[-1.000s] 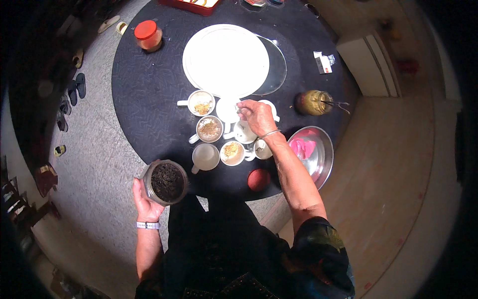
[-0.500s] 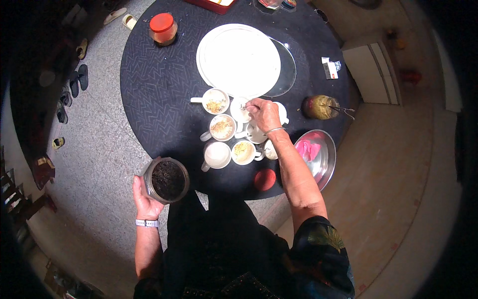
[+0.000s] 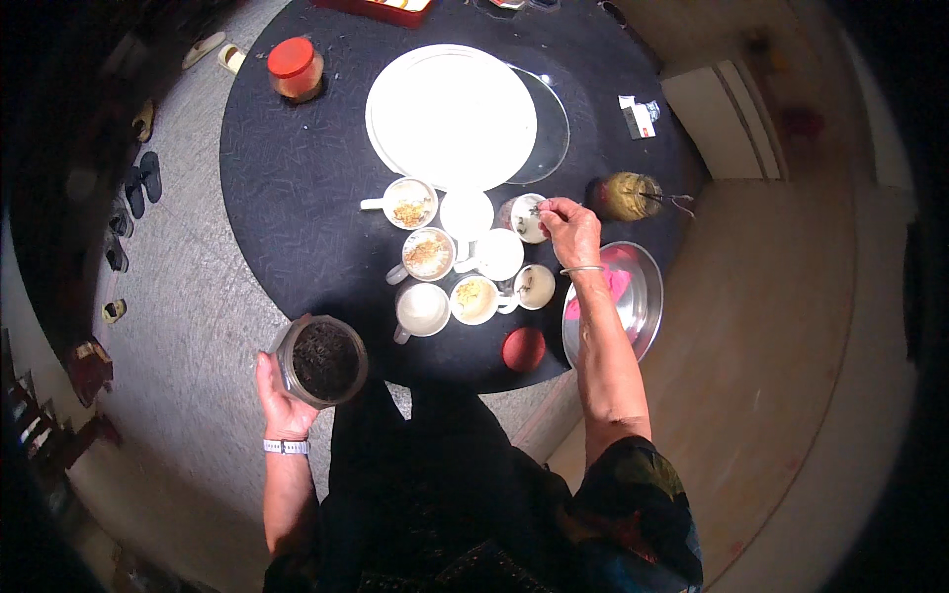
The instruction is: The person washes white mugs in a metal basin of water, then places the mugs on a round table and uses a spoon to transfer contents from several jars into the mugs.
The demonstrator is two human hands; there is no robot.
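My left hand (image 3: 284, 407) holds a clear jar of dark dried tea leaves (image 3: 329, 360) off the table's near left edge, its mouth uncovered. Over the far right mug (image 3: 525, 222), my right hand (image 3: 571, 232) pinches its fingertips together on dark leaf bits; dark flecks lie inside that mug. White mugs stand close together in rows. Dark flecks also show in the near right mug (image 3: 535, 287). Yellowish bits lie in the near middle mug (image 3: 474, 299), the left mug (image 3: 428, 253) and the far left mug (image 3: 410, 203). A pale, whitish filling shows in the near left mug (image 3: 423, 308).
Beyond the mugs lies a round white board (image 3: 450, 117) on a glass disc (image 3: 550, 133). A steel bowl (image 3: 647, 306) with something pink sits under my right forearm. A red lid (image 3: 523, 349), red-lidded jar (image 3: 296, 69), yellowish jar (image 3: 630, 197) and small box (image 3: 640, 121) share the round table.
My right hand has moved right, from the far middle mug to the far right mug. The left hand still holds the jar. The whole view has shifted slightly.
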